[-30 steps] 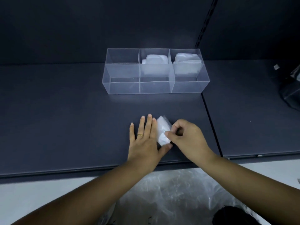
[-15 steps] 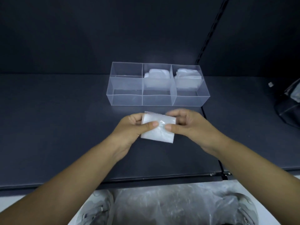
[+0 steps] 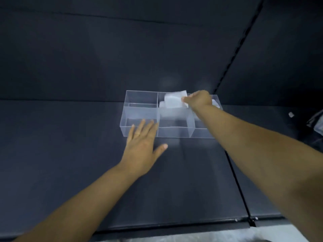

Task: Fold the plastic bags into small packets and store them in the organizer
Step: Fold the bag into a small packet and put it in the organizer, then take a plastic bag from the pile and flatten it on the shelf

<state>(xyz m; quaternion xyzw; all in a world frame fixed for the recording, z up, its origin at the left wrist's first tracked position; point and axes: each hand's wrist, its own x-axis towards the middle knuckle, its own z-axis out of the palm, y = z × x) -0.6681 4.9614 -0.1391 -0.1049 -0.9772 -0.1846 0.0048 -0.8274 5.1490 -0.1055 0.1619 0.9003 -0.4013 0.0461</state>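
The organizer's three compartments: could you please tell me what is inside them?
Left: nothing visible. Middle: the right hand holds a folded packet above white plastic. Right: a white edge shows; the arm covers the rest.

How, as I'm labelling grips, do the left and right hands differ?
The left hand lies flat, fingers straight, holding nothing; the right hand pinches a folded bag. The left hand is low, in front of the organizer; the right hand is up over its middle compartment. Both are ungloved.

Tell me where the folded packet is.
Head view, near centre: the folded packet is pinched in the right hand over the middle compartment of the organizer.
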